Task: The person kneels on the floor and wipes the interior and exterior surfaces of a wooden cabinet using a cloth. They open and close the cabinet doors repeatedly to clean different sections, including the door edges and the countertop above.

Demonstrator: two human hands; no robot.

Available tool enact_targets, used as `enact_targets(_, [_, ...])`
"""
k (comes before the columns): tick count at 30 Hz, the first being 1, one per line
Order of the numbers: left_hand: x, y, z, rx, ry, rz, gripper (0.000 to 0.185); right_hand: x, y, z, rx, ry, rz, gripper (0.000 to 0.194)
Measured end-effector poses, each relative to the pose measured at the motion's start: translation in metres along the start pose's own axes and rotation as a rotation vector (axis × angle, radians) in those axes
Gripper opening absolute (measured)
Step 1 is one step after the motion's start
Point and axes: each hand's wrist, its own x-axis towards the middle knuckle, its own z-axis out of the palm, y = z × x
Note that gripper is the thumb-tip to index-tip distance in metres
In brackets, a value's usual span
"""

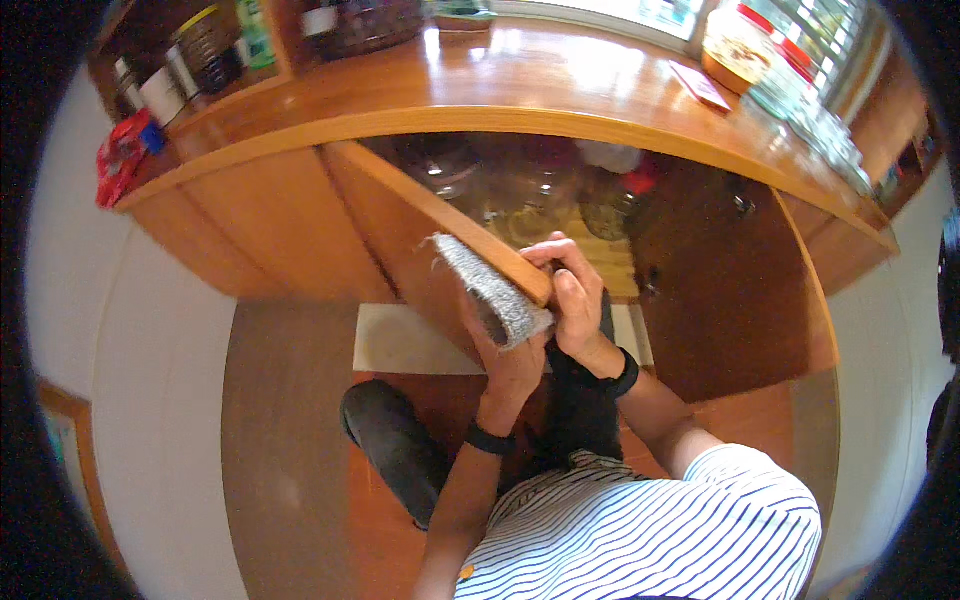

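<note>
My left hand (515, 367) holds a grey cloth (499, 289) against the outer face of a wooden cabinet door (442, 214). The cloth is folded over, has a frayed edge and hides some of the fingers. At the free edge of that door, my right hand (576, 300) is curled around the wood, its fingers on the inner side. The door stands swung out from the cabinet. Inside the cabinet, behind the right hand, are several clear glass or plastic vessels (536, 191), partly in shadow.
A second cabinet door (720, 300) is swung out on the right. Above runs a glossy wooden counter (540, 75), with red-lidded jars (739, 49) and glassware (829, 142) at its right end. A red bag (124, 157) hangs at the left end. My knees are below the doors.
</note>
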Motion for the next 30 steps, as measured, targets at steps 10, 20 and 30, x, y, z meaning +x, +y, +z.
enact_targets(10, [-0.019,-0.051,0.001,0.708,-0.169,0.187,0.082,0.001,0.007,-0.012,-0.144,0.142,0.190,0.046])
enact_targets(20, [-0.025,-0.047,0.010,0.622,-0.046,0.133,0.078,-0.004,-0.003,-0.024,-0.188,0.085,0.503,0.049])
enact_targets(30, [-0.027,-0.071,-0.016,0.411,-0.347,-0.031,0.047,-0.025,0.060,-0.069,-0.373,0.162,0.388,0.033])
